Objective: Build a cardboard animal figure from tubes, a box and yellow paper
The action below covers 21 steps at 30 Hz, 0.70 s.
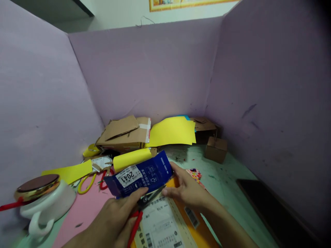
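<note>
A dark blue packet (155, 169) with a white label reading 2041 is tilted up above the table. My right hand (181, 184) grips its right end between thumb and fingers. Red-handled scissors (146, 199) are in my left hand (116, 213), their blades lying along the packet's lower edge. The left index fingertip rests against the packet's front. Whether the blades bite into the packet cannot be made out. Beneath both hands lie a white printed shipping label (162, 224) and an orange envelope (181, 206).
At the left, a white cup (51, 203) carries a gold-rimmed lid. Yellow-handled scissors (86, 184) and a yellow roll (131, 159) lie beyond my left hand. Cardboard (124, 132), yellow sheets (173, 131) and a small brown box (216, 150) stand near the back panel.
</note>
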{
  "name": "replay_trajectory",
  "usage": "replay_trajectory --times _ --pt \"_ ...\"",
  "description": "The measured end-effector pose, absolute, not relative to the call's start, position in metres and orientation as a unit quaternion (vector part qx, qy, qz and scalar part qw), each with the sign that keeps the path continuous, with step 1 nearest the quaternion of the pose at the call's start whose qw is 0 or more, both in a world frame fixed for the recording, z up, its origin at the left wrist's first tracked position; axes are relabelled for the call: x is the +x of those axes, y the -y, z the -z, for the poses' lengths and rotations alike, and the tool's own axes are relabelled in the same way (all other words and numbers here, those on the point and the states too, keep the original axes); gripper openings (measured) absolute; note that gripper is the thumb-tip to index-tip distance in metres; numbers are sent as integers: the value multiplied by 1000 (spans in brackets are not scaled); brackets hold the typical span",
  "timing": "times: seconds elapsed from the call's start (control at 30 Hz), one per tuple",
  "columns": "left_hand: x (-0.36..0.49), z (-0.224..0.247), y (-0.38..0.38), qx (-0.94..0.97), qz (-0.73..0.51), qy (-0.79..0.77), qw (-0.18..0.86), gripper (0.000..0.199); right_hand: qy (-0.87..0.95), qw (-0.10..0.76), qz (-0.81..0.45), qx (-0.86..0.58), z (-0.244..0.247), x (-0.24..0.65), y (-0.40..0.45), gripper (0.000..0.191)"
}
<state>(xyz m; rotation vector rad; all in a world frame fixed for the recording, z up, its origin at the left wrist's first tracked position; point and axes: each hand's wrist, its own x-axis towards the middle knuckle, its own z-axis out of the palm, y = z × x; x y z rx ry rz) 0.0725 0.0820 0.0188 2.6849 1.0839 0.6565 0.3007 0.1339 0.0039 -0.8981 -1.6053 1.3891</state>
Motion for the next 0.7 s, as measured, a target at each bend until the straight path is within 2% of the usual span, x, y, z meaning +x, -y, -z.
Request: replay_trajectory --times 0.17,0.37,0.57,0.7 --pt "75 -20 -81 899 -265 -340 81 54 613 427 -581 -323 -3 300 -135 60" --pt "75 -17 -82 861 -217 -432 157 55 601 426 -594 -322 -1 299 -135 62" --pt "77 -12 -82 898 -223 -364 106 57 618 395 -567 -374 -3 294 -132 62" --pt "83 -17 -97 895 -243 -358 109 51 619 372 -559 -407 0 292 -133 76"
